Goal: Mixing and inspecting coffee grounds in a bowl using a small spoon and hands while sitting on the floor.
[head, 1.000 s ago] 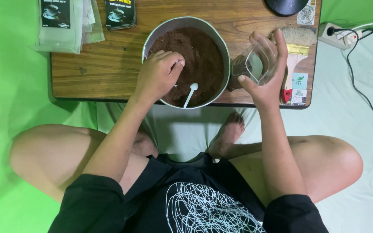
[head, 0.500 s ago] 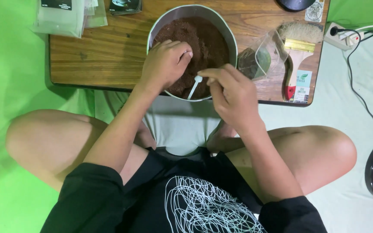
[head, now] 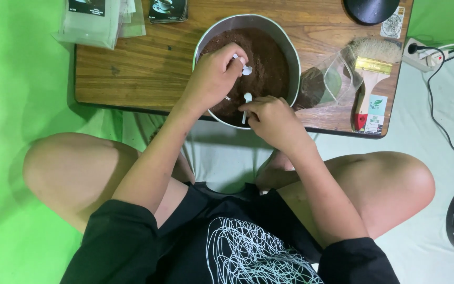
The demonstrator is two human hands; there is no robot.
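Note:
A round metal bowl (head: 291,47) full of dark brown powder (head: 266,58) stands on a low wooden table (head: 143,68). My left hand (head: 214,73) is over the bowl, pinching a small white spoon (head: 246,68) above the powder. At the bowl's near rim my right hand (head: 271,118) grips a second small white spoon (head: 247,99) by its handle. A clear plastic bag (head: 327,81) with some brown powder in it lies on the table just right of the bowl.
A wide paintbrush (head: 371,68) with a red handle lies at the table's right end, over a small card. Clear packets (head: 95,21) sit at the far left, a black round object (head: 371,8) at the far right. A power strip (head: 421,52) and cable lie on the floor.
My right hand has set down the clear bag beside the bowl and come to the bowl's near rim, where it now holds a white spoon. My left hand stays over the powder.

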